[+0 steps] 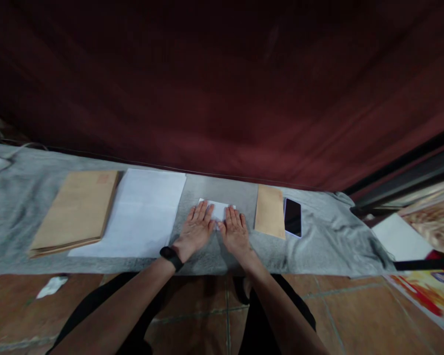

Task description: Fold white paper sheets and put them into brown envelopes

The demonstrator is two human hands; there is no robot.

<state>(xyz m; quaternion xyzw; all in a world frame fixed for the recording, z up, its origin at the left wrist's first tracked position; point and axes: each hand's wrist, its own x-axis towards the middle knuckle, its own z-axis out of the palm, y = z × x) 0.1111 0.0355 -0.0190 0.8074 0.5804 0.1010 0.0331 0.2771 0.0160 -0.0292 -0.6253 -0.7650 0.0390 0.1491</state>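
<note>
A small piece of white paper [218, 211], seemingly folded, lies on the grey cloth in front of me. My left hand [197, 228] rests flat on its left part, fingers stretched forward, a dark band on the wrist. On the right part lies my right hand [234, 232], also flat with fingers extended. Both thumbs come close together near the paper's lower edge. The hands cover much of the paper, so its folds cannot be made out. To the left are large white sheets [144, 212]; to the right lies a brown envelope [270, 212].
A stack of brown envelopes [76, 207] sits left of the sheets. A phone [293, 218] lies beside the single envelope. Grey cloth [329, 236] covers the narrow surface, with a dark red hanging fabric [222, 98] behind. A white scrap [52, 287] is on the tiled floor.
</note>
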